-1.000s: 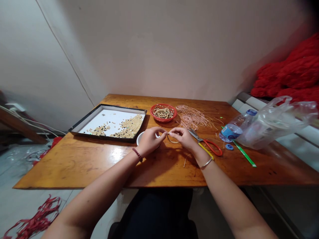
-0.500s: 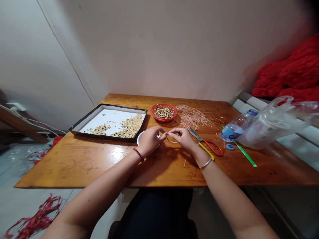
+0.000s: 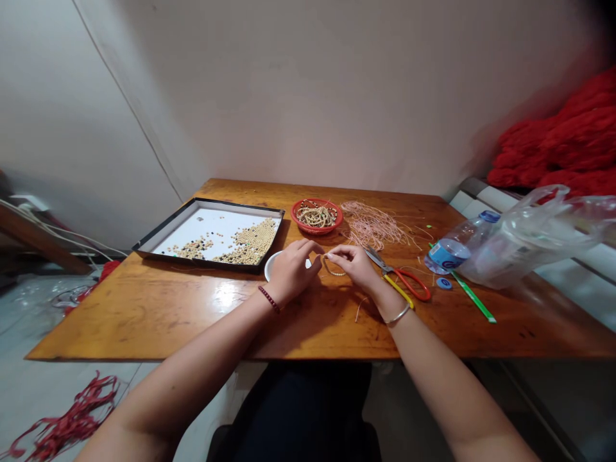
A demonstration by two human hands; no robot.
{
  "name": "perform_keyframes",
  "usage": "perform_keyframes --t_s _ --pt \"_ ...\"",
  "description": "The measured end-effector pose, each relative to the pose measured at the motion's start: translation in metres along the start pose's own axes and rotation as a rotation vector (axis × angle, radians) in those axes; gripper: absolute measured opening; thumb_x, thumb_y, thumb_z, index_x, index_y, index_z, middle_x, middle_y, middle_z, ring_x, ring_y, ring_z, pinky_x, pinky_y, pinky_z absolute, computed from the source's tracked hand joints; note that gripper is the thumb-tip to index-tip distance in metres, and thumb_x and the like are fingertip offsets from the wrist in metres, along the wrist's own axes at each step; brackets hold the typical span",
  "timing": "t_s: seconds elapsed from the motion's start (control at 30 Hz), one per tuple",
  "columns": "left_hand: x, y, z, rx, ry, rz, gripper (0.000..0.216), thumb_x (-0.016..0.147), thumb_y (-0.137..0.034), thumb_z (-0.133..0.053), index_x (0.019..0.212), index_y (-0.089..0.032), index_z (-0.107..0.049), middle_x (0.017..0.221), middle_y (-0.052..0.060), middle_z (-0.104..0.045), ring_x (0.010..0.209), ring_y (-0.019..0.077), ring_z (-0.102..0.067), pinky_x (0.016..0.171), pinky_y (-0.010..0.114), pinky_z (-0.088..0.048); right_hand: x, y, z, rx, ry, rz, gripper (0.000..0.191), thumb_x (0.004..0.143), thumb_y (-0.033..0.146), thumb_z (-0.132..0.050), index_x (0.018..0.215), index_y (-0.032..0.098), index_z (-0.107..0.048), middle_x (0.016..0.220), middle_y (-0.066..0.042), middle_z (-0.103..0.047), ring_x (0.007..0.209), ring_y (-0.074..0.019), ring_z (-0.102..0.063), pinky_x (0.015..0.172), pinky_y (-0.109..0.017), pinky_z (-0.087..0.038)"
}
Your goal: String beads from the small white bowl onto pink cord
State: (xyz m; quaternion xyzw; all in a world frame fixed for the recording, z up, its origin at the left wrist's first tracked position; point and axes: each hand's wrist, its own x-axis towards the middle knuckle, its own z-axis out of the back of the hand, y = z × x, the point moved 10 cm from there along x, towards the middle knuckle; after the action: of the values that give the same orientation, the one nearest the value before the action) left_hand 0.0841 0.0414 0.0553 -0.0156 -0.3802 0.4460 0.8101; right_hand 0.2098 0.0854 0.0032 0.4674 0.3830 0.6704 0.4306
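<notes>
Between my hands hangs a small loop of pale beads, a beaded bracelet (image 3: 335,273). My right hand (image 3: 355,264) pinches it at the top with thumb and forefinger. My left hand (image 3: 294,269) is curled close beside, its fingertips at the left end of the loop; the exact grip there is too small to make out. A white bowl (image 3: 270,265) stands partly hidden behind my left hand. Scissors (image 3: 402,282) with one red and one yellow handle lie just right of my right hand.
A black-rimmed tray (image 3: 212,204) of loose beads lies at the left. Behind my hands are a red basket (image 3: 340,221) of beaded strands and a pile of pink cords (image 3: 373,224). A plastic bottle (image 3: 450,250), a green strip (image 3: 474,298) and a plastic bag (image 3: 520,247) lie right.
My left fingers have spread slightly and shifted at the bracelet's end. The bead loop shows a little more below my right fingers. Other things stay in place.
</notes>
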Motion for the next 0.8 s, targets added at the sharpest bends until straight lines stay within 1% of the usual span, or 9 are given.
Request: perform_keyframes --t_s 0.07,0.23,0.37,0.57,0.8 --pt "-0.0001 -0.0041 0.0036 0.015 -0.025 -0.02 0.01 0.085 -0.026 -0.054 0.09 -0.019 -0.06 0.09 0.003 -0.065 0.082 0.0156 -0.058 0.071 0.026 -0.044 0.0005 -0.002 0.0015 -0.004 -0.014 0.001 0.025 0.071 0.039 -0.065 0.073 0.014 -0.069 0.062 -0.002 -0.059 0.055 -0.0111 -0.043 0.051 -0.025 -0.032" --pt "-0.0008 -0.0099 -0.0007 0.074 -0.003 -0.083 0.013 0.086 -0.03 -0.054 0.085 -0.02 -0.063 0.085 0.003 -0.065 0.082 0.0167 -0.057 0.074 0.028 -0.044 0.0006 -0.0012 0.0025 -0.03 -0.021 -0.001 0.025 0.071 0.039 -0.065 0.071 0.014 -0.069 0.058 -0.001 -0.056 0.052 -0.0101 -0.038 0.049 -0.025 -0.029" --pt "-0.001 -0.0049 -0.0033 0.084 -0.001 -0.068 0.015 0.086 -0.032 -0.054 0.085 -0.021 -0.064 0.085 0.003 -0.066 0.083 0.0167 -0.057 0.075 0.028 -0.044 0.0005 0.0016 0.0019 -0.012 -0.016 0.01 0.026 0.071 0.039 -0.065 0.072 0.014 -0.069 0.061 -0.002 -0.058 0.054 -0.0108 -0.041 0.051 -0.025 -0.031" --pt "0.0002 -0.0012 -0.0004 0.06 -0.016 -0.029 0.017 0.086 -0.036 -0.055 0.087 -0.021 -0.063 0.086 0.002 -0.067 0.084 0.0168 -0.058 0.076 0.029 -0.045 0.0007 0.0008 0.0023 -0.039 -0.011 0.014 0.024 0.072 0.038 -0.064 0.071 0.015 -0.069 0.058 -0.001 -0.056 0.052 -0.0104 -0.039 0.049 -0.025 -0.03" --pt "0.0 -0.0018 -0.0029 0.004 0.0 -0.048 0.016 0.087 -0.033 -0.055 0.091 -0.021 -0.065 0.088 0.003 -0.068 0.086 0.0165 -0.059 0.08 0.03 -0.046 0.0 0.0028 0.0013 -0.044 0.003 0.028 0.024 0.074 0.038 -0.062 0.071 0.015 -0.067 0.061 -0.001 -0.058 0.055 -0.0111 -0.042 0.051 -0.025 -0.033"
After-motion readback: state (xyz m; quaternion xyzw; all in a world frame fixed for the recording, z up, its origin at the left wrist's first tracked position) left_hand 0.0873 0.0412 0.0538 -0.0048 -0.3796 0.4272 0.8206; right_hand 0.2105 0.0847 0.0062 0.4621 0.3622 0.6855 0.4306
